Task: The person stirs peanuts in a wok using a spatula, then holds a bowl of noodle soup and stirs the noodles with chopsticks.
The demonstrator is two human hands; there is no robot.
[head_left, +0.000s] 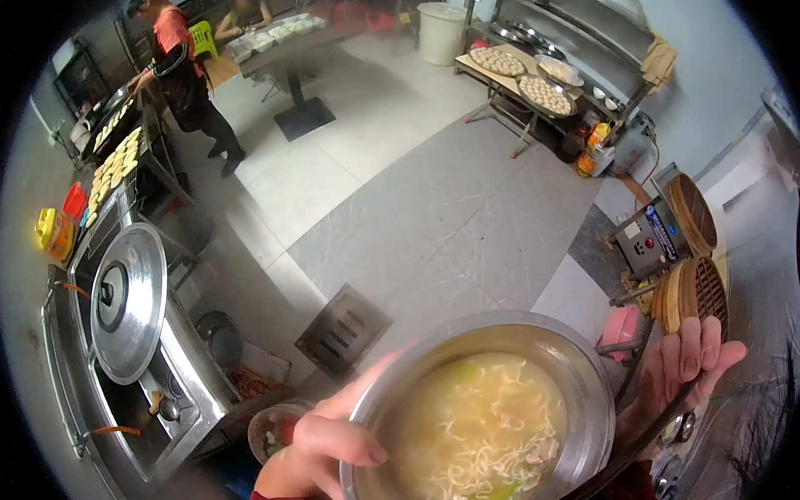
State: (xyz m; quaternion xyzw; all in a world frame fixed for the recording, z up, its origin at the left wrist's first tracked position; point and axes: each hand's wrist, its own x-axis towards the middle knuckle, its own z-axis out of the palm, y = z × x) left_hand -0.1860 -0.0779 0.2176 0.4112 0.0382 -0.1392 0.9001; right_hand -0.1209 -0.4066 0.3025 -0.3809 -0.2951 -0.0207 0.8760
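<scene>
Holding the round silver metal bowl (590,398) of pale yellow noodle soup (481,423), the left hand (323,447) clamps its left side, while the right hand (677,372), its grip unclear to me, hovers just beside the opposite rim.

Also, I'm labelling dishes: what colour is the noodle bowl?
The bowl is silvery grey, best seen in the head view.

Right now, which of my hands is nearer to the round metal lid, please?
Left. Your left hand holds the metal bowl at its left rim, toward the round metal lid; your right hand is past the bowl's right rim, farther away.
</scene>
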